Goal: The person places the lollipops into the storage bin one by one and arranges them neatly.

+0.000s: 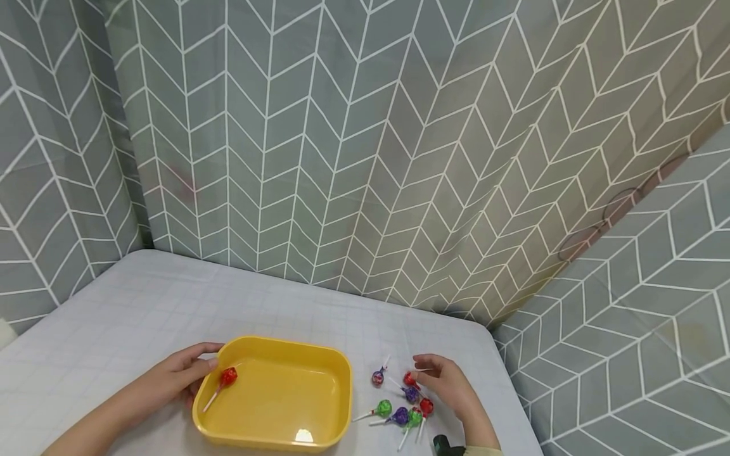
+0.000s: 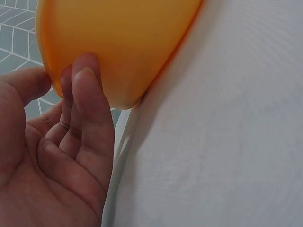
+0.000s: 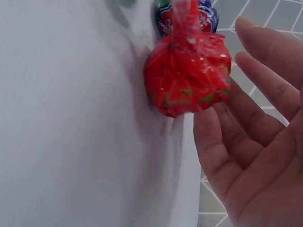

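Observation:
The yellow tray (image 1: 279,405) holds one red lollipop (image 1: 229,377) near its left wall. My left hand (image 1: 189,368) grips the tray's left side, thumb at the rim; in the left wrist view the fingers of this hand (image 2: 71,137) lie against the tray's outside (image 2: 123,42). My right hand (image 1: 447,383) is over the loose lollipops, fingertips beside a red one (image 1: 409,379). The right wrist view shows the hand (image 3: 255,127) with parted fingers, close behind a red wrapped lollipop (image 3: 187,71) and not closed round it.
Right of the tray lie several lollipops, among them a green one (image 1: 384,408), a purple one (image 1: 401,415) and a red one (image 1: 426,406). They rest on a white cloth (image 1: 274,304). Grey patterned curtains (image 1: 342,158) stand behind and at both sides.

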Demonstrator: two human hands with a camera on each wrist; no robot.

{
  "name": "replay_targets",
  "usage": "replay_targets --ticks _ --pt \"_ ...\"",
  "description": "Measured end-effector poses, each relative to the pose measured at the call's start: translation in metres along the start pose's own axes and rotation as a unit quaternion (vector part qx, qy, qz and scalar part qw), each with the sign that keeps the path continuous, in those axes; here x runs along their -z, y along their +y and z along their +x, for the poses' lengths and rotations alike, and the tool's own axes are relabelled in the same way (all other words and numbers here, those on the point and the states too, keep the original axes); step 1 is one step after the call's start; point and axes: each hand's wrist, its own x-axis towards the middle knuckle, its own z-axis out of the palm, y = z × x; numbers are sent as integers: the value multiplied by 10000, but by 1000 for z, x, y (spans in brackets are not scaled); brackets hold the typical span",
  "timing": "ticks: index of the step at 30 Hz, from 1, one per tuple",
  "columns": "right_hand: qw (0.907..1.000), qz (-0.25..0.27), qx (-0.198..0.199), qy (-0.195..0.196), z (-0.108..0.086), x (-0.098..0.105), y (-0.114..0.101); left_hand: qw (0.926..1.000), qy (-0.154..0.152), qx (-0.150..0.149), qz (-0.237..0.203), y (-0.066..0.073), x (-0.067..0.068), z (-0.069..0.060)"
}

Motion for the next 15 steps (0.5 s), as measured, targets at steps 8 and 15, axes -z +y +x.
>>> replay_targets --ticks 8,15 --pt "9994 -278 34 -191 2 -4 1 9999 -42 23 -92 2 0 -1" --pt "9974 -617 158 -340 1 -5 -1 9998 -78 29 -161 2 0 -1"
